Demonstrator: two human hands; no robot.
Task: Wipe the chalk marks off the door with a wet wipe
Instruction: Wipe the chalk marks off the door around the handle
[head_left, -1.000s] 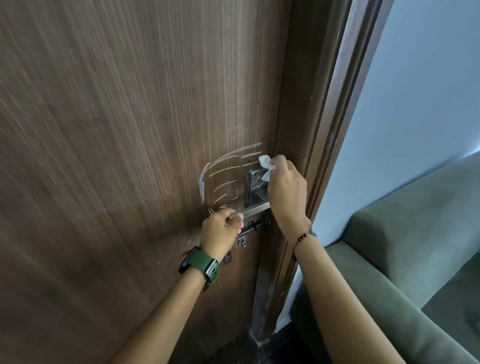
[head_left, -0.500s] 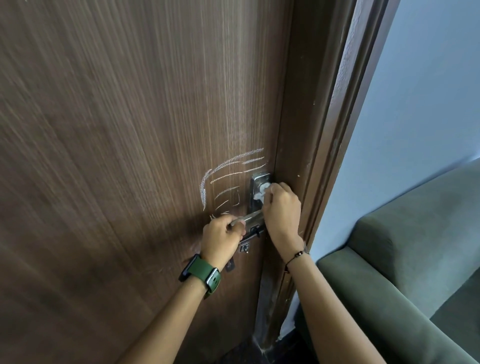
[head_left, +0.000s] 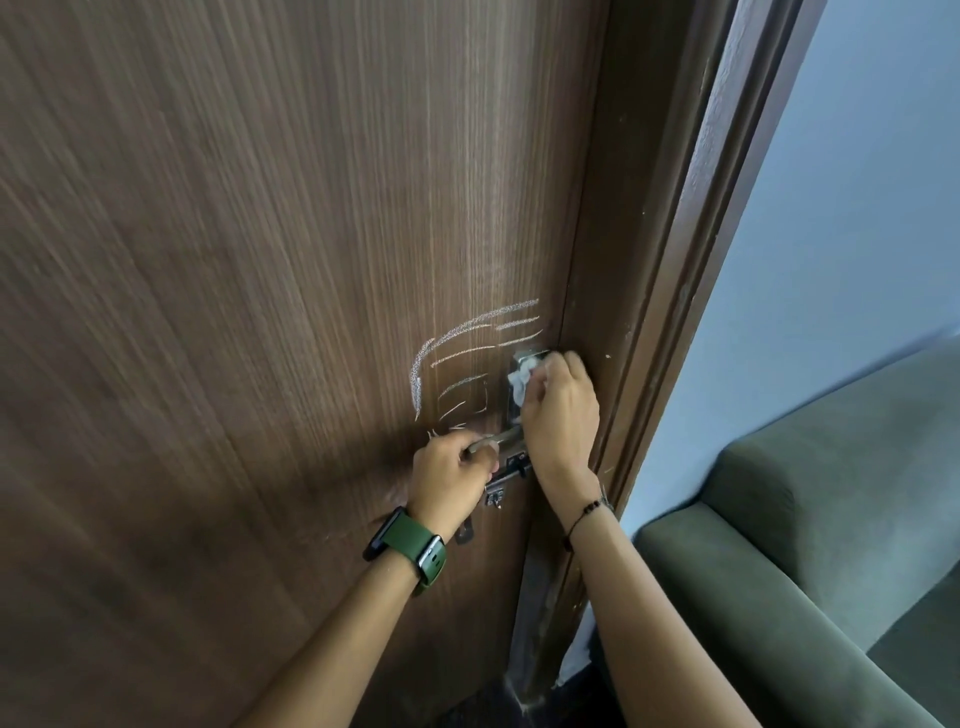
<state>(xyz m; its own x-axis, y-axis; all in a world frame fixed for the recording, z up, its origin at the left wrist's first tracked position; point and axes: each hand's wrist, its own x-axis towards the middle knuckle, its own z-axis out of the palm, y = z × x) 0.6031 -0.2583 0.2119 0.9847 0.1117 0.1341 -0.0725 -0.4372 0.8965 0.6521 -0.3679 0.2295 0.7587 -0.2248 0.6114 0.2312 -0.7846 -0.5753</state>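
A dark brown wooden door (head_left: 260, 312) fills most of the view. White chalk marks (head_left: 467, 358), curved and straight strokes, sit just left of the metal handle plate (head_left: 511, 410). My right hand (head_left: 558, 410) is closed around a crumpled white wet wipe (head_left: 521, 382) and presses it against the top of the plate, right of the marks. My left hand (head_left: 452, 475), with a green watch on the wrist, grips the metal door handle (head_left: 501, 436) below the marks.
The door frame (head_left: 675, 312) runs down the right of the door, with a pale blue wall (head_left: 857, 260) beyond it. A green sofa (head_left: 831, 545) stands at the lower right. A small bolt latch (head_left: 506, 478) sits under the handle.
My right hand with the wipe went down from the plate's top edge onto the plate, then back up a little. My left hand stayed on the handle.
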